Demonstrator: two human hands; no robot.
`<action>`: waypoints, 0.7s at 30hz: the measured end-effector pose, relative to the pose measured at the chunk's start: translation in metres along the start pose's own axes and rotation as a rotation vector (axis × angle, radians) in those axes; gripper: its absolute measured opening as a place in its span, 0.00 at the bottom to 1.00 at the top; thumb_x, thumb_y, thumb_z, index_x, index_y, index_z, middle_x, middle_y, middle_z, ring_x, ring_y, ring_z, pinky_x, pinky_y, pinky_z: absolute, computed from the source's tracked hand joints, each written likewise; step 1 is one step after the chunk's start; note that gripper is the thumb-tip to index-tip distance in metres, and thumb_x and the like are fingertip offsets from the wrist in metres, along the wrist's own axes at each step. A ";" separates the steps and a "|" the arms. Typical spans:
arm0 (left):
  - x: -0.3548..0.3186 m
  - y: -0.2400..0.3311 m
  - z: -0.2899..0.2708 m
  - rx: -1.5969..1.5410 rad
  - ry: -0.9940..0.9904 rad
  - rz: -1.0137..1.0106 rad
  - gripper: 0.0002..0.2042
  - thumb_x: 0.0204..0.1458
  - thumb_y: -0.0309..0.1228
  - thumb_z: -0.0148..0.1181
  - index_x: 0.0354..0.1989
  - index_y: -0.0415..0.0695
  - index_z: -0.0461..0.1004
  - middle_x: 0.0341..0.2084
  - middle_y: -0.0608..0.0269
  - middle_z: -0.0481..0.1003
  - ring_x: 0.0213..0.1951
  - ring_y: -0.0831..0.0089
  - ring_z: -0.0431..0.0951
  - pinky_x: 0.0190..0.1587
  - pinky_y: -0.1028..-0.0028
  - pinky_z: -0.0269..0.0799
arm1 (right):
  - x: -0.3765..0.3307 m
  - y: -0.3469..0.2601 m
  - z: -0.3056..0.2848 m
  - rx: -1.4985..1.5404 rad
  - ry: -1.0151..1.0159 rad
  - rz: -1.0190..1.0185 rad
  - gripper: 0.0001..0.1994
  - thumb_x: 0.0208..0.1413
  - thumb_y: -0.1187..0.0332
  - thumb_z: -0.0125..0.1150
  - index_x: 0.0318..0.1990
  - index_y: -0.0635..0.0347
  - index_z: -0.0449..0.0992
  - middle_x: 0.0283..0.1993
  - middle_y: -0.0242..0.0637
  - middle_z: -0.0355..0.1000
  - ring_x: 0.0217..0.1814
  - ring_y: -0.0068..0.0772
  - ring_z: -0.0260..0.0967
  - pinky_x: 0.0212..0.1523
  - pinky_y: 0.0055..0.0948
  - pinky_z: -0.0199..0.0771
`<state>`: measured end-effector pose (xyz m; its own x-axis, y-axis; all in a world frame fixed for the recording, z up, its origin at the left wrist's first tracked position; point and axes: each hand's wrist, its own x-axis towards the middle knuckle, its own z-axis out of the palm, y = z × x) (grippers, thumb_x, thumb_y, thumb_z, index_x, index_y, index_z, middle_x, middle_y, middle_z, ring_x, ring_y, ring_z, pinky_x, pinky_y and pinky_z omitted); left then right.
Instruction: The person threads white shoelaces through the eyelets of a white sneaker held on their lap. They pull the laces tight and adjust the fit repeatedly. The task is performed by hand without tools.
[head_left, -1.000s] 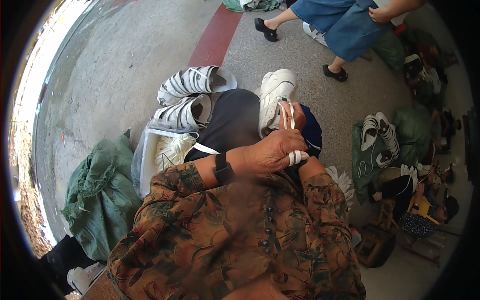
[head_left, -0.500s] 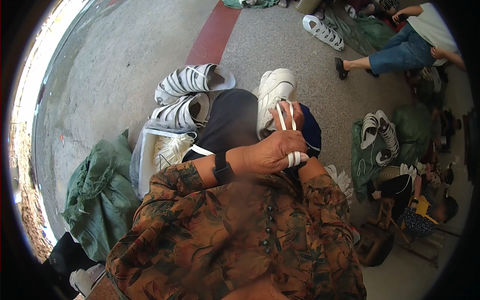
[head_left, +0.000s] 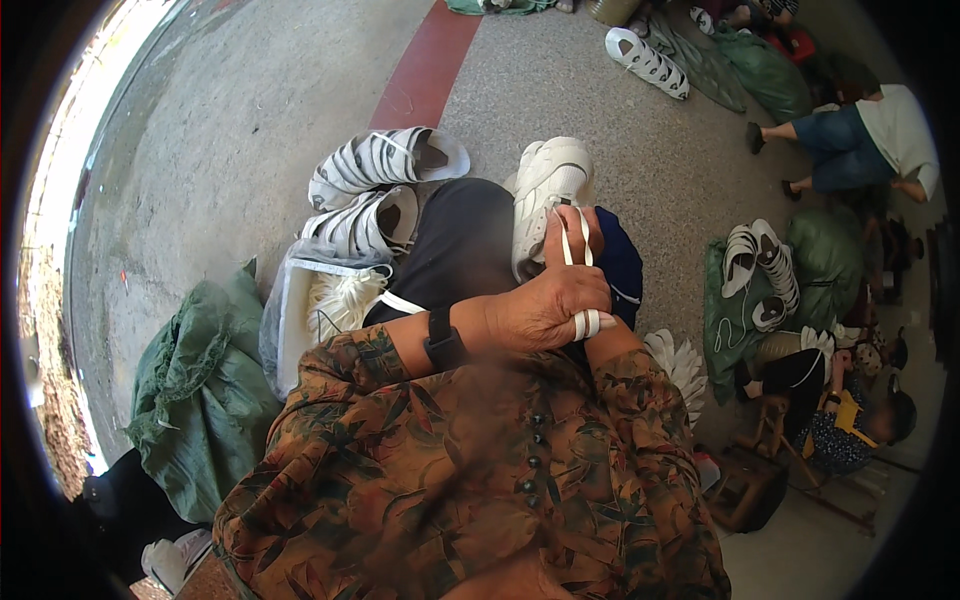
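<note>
A cream-white sneaker (head_left: 555, 180) stands upright, toe away from me, against my knees. My left hand (head_left: 555, 308), a dark band on its wrist, is closed in a fist round the white shoelace (head_left: 587, 240). Two strands run taut from the sneaker to this fist, and the lace loops round its fingers. Just beyond it, my right hand (head_left: 574, 236) is closed on the sneaker near its lacing, under the strands. Some of its fingers are hidden behind the shoe and strands.
Strappy grey-white shoe uppers (head_left: 375, 165) lie left of my knee, beside a bag with a bundle of white laces (head_left: 338, 298). A green sack (head_left: 205, 390) slumps at left. More white laces (head_left: 678, 370) hang at my right. A person (head_left: 850, 140) walks at upper right; another (head_left: 850, 430) sits at right.
Both hands have shifted slightly, with the lace still taut round the left fist. The walking person has moved to the right. The sneaker stays in place.
</note>
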<state>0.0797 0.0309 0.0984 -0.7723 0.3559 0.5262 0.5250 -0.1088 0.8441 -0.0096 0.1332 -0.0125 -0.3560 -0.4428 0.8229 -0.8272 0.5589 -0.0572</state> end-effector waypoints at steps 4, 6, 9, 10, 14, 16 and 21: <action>-0.004 -0.004 -0.003 0.012 -0.010 -0.011 0.10 0.56 0.30 0.50 0.26 0.36 0.70 0.26 0.54 0.69 0.33 0.58 0.70 0.39 0.65 0.66 | -0.006 0.012 0.005 0.188 -0.026 0.143 0.07 0.51 0.75 0.57 0.39 0.61 0.72 0.28 0.40 0.67 0.25 0.43 0.65 0.26 0.37 0.67; -0.002 -0.002 -0.005 0.003 0.038 0.019 0.10 0.56 0.30 0.50 0.26 0.36 0.69 0.25 0.55 0.69 0.32 0.58 0.69 0.38 0.66 0.66 | -0.001 0.017 0.003 0.258 -0.047 0.253 0.05 0.51 0.75 0.57 0.36 0.62 0.75 0.26 0.37 0.70 0.25 0.36 0.67 0.27 0.33 0.69; -0.005 -0.009 -0.011 -0.015 0.114 0.017 0.13 0.58 0.33 0.49 0.25 0.36 0.69 0.24 0.57 0.68 0.31 0.62 0.69 0.38 0.67 0.66 | 0.009 0.030 0.006 0.598 -0.215 0.660 0.04 0.52 0.75 0.56 0.31 0.63 0.77 0.23 0.34 0.72 0.25 0.24 0.68 0.28 0.26 0.69; -0.007 -0.011 -0.016 -0.021 0.139 0.008 0.14 0.58 0.34 0.48 0.25 0.36 0.68 0.23 0.58 0.68 0.31 0.63 0.69 0.38 0.68 0.66 | 0.011 0.034 0.006 0.633 -0.235 0.704 0.04 0.52 0.75 0.56 0.31 0.64 0.77 0.23 0.34 0.73 0.25 0.23 0.68 0.28 0.25 0.69; -0.026 -0.015 -0.054 -0.128 0.304 -0.244 0.20 0.61 0.40 0.42 0.24 0.38 0.68 0.23 0.61 0.69 0.32 0.67 0.69 0.40 0.69 0.65 | 0.017 0.044 0.005 0.802 -0.274 0.885 0.04 0.52 0.75 0.57 0.30 0.65 0.77 0.24 0.32 0.73 0.25 0.18 0.65 0.27 0.19 0.66; -0.039 -0.024 -0.066 -0.241 0.473 -0.195 0.21 0.62 0.42 0.41 0.21 0.41 0.66 0.23 0.61 0.68 0.33 0.66 0.68 0.42 0.68 0.64 | 0.014 0.044 0.010 0.976 -0.244 0.975 0.05 0.54 0.74 0.56 0.29 0.64 0.76 0.23 0.29 0.71 0.23 0.16 0.63 0.25 0.19 0.64; -0.083 -0.048 -0.114 -0.891 0.915 -0.067 0.22 0.60 0.45 0.43 0.16 0.46 0.57 0.18 0.66 0.61 0.29 0.67 0.65 0.42 0.63 0.63 | 0.017 0.047 0.016 1.182 -0.207 1.010 0.10 0.55 0.69 0.58 0.24 0.62 0.71 0.19 0.26 0.65 0.22 0.17 0.60 0.23 0.21 0.62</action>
<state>0.0780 -0.0991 0.0260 -0.9378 -0.3420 0.0593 0.3294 -0.8234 0.4621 -0.0617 0.1408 -0.0108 -0.9210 -0.3794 0.0884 -0.0421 -0.1287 -0.9908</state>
